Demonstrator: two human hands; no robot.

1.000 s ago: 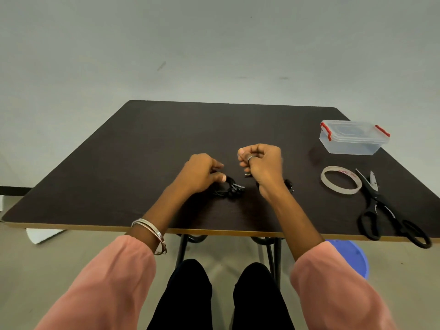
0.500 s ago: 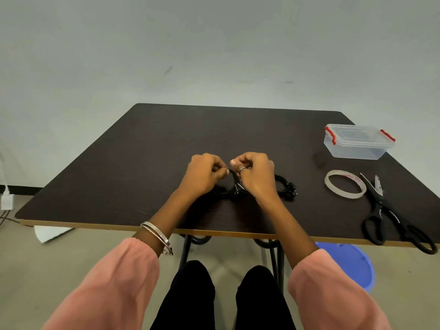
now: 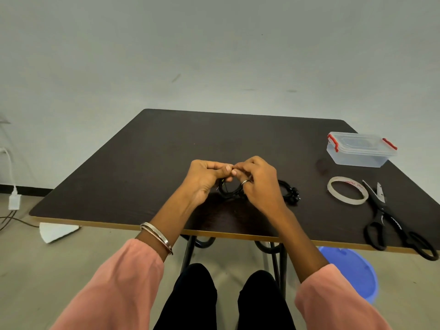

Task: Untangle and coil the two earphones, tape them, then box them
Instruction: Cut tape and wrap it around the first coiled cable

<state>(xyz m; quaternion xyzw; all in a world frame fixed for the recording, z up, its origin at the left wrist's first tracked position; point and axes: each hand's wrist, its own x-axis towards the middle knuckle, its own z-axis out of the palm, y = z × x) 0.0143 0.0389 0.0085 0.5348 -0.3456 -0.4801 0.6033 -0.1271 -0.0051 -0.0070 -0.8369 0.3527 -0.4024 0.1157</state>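
Observation:
A coiled black earphone hangs between my hands just above the dark table. My left hand and my right hand meet fingertip to fingertip over it, both with curled fingers pinching its top. A second black earphone lies coiled on the table just right of my right hand, partly hidden by it. A clear roll of tape, black scissors and a lidded clear box with red clips sit at the right.
The table's front edge runs just below my wrists. A blue stool stands on the floor under the right side. White paper and a cable with a charger lie on the floor at the left.
My right hand came down and left from above the table to meet my left hand over the coil. The coil now hangs pinched between both hands, slightly raised.

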